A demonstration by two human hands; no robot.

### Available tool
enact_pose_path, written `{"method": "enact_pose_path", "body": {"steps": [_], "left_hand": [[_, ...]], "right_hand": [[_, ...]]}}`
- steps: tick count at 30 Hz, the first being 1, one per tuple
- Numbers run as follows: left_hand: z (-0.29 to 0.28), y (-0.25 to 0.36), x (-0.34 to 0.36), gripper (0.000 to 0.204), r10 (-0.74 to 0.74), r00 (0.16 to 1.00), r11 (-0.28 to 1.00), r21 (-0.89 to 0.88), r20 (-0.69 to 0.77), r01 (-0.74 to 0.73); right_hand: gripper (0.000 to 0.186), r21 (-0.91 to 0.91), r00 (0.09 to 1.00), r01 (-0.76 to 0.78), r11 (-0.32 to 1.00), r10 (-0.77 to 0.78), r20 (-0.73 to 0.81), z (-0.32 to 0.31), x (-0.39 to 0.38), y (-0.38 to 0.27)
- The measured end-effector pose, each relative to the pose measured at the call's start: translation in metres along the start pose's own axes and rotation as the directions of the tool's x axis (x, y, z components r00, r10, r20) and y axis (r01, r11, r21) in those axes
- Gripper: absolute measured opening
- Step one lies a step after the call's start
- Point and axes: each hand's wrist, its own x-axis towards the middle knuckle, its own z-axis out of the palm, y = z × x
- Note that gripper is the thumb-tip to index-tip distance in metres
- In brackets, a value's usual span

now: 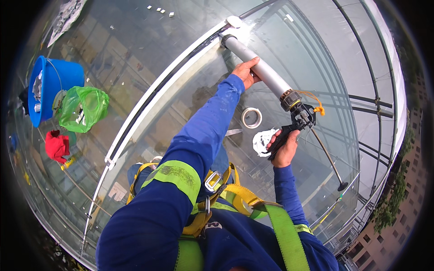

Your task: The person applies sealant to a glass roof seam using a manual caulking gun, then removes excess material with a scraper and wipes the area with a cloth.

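A long silver sausage caulking gun (256,65) lies diagonally across my view, its front end at a white-edged seam (210,34) in the glass, where glare hides the tip. My left hand (246,72) is closed round the silver barrel near its middle. My right hand (285,147) grips the black trigger handle, with the plunger rod and an orange cord near it. Below the barrel, a roll of tape (251,109) rests on the glass, and a crumpled white wad (262,142) sits just left of my right hand. A pale blade-like strip (233,132) lies nearby.
At left are a blue bucket (70,72), a green plastic bag (72,119), a red cloth (56,147) and a paper sheet (65,18). I am on a curved glass surface (144,49) with metal bars (375,77) at right, a building and trees beyond. I wear a harness.
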Motion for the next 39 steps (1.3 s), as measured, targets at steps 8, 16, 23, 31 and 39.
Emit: {"method": "enact_pose_path", "body": {"steps": [8, 16, 23, 31, 39], "left_hand": [[0.010, 0.001, 0.018, 0.041, 0.006, 1.000, 0.999, 0.036, -0.009, -0.006], [0.024, -0.002, 0.039, 0.040, 0.013, 0.999, 0.993, 0.118, -0.046, -0.007], [0.024, -0.001, 0.054, 0.051, 0.024, 1.000, 0.989, 0.144, -0.003, -0.023], [0.033, 0.004, 0.051, 0.049, 0.026, 1.000, 0.989, 0.146, -0.005, -0.025], [0.063, 0.016, 0.048, 0.039, 0.069, 0.998, 0.997, -0.025, -0.006, -0.069]], "right_hand": [[0.075, 0.130, 1.000, 0.014, 0.991, -0.011, -0.021, 0.006, 0.016, 0.000], [0.060, 0.331, 0.998, 0.063, 0.942, -0.059, -0.022, 0.017, 0.027, 0.005], [0.063, 0.115, 0.900, 0.374, 0.920, -0.331, -0.283, 0.033, 0.024, 0.005], [0.076, -0.021, 0.804, 0.501, 0.865, -0.475, -0.357, 0.040, 0.025, -0.006], [0.069, -0.276, 0.698, 0.673, 0.686, -0.713, -0.068, 0.048, 0.025, -0.080]]}}
